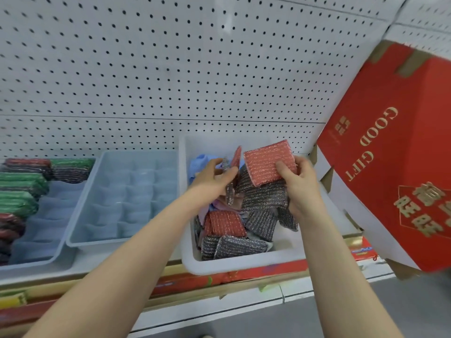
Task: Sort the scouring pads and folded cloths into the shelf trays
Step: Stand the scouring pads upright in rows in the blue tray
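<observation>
A white bin (244, 263) on the shelf holds a jumble of red and grey glittery scouring pads and pale blue and pink folded cloths (199, 163). My right hand (301, 189) grips a red scouring pad (264, 164) raised above the bin, with grey pads (263, 193) bunched under its palm. My left hand (214, 178) reaches into the bin's left side and pinches a second red pad (236, 156) held on edge, beside a grey pad (230, 195).
A pale blue divided tray (127, 198) sits left of the bin. Further left another tray (46, 215) holds stacked green, red and dark pads (22, 186). A red "GOOD GIFT" carton (390, 152) leans at the right. White pegboard (170, 69) backs the shelf.
</observation>
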Available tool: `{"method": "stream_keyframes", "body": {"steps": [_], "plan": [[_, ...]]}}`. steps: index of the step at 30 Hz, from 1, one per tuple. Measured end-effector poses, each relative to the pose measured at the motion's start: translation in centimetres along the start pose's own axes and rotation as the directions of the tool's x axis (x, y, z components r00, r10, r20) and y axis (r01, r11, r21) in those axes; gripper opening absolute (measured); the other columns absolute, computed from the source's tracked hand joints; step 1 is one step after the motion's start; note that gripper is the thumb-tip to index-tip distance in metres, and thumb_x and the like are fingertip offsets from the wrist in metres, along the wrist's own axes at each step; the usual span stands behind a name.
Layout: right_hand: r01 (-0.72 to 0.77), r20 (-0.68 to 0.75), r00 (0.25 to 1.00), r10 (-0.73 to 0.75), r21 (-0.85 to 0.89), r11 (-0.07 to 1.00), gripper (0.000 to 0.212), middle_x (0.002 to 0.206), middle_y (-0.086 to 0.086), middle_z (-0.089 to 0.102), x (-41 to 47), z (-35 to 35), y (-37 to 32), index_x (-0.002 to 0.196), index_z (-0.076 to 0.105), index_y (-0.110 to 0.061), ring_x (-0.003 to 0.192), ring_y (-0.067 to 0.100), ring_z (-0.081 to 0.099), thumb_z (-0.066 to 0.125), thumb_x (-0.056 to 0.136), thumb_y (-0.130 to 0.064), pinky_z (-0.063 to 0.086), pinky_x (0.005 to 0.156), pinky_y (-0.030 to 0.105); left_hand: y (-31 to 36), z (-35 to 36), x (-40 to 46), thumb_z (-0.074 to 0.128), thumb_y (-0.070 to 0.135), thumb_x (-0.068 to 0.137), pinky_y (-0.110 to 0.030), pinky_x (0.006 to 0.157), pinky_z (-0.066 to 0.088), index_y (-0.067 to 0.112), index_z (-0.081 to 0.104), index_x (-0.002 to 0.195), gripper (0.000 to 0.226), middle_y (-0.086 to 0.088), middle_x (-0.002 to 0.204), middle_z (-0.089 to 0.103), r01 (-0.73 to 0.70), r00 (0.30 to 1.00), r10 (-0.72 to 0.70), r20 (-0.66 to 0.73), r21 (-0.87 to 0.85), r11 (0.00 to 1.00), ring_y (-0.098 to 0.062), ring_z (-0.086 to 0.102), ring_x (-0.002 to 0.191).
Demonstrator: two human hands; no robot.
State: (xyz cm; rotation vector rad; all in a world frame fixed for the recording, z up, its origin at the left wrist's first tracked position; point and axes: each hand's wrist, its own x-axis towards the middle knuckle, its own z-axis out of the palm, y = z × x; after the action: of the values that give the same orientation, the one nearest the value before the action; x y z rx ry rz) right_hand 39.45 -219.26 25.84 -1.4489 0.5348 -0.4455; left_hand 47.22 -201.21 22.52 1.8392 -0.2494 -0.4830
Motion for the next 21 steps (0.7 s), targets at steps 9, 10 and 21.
{"method": "stream_keyframes", "body": {"steps": [9,10,21], "plan": [[-0.191,0.047,0.982,0.185,0.275,0.942,0.032,0.081,0.01,0.076,1.5,1.2,0.4,0.118,0.051,-0.006,0.067,0.023,0.074,0.067,0.091,-0.012,0.058,0.053,0.035,1.4,-0.1,-1.3,0.055,0.075,0.075,-0.048,0.098,0.051,0.026,0.037,0.143,0.086,-0.005,0.135,0.057,0.135,0.991,-0.132,0.029,-0.275,0.952,-0.027,0.065,0.11],[-0.212,0.067,0.977,0.201,0.252,0.944,0.038,0.088,0.013,0.076,1.4,1.7,0.7,0.121,0.051,-0.005,0.069,0.025,0.073,0.069,0.09,-0.016,0.057,0.054,0.035,1.6,-0.1,-1.3,0.06,0.063,0.082,-0.049,0.09,0.056,0.025,0.038,0.141,0.073,-0.006,0.129,0.06,0.168,0.986,-0.153,0.069,-0.418,0.893,-0.028,0.069,0.101],[-0.082,0.025,0.996,0.08,0.122,0.989,0.02,0.098,0.0,0.074,2.6,1.8,1.1,0.108,0.06,-0.015,0.085,0.015,0.07,0.066,0.093,-0.028,0.054,0.077,0.033,0.2,-1.3,0.6,0.061,0.023,0.095,-0.03,0.073,0.056,0.028,0.045,0.121,0.031,-0.001,0.116,0.065,-0.007,0.977,-0.083,-0.197,-0.415,0.91,-0.016,0.067,0.096]]}}
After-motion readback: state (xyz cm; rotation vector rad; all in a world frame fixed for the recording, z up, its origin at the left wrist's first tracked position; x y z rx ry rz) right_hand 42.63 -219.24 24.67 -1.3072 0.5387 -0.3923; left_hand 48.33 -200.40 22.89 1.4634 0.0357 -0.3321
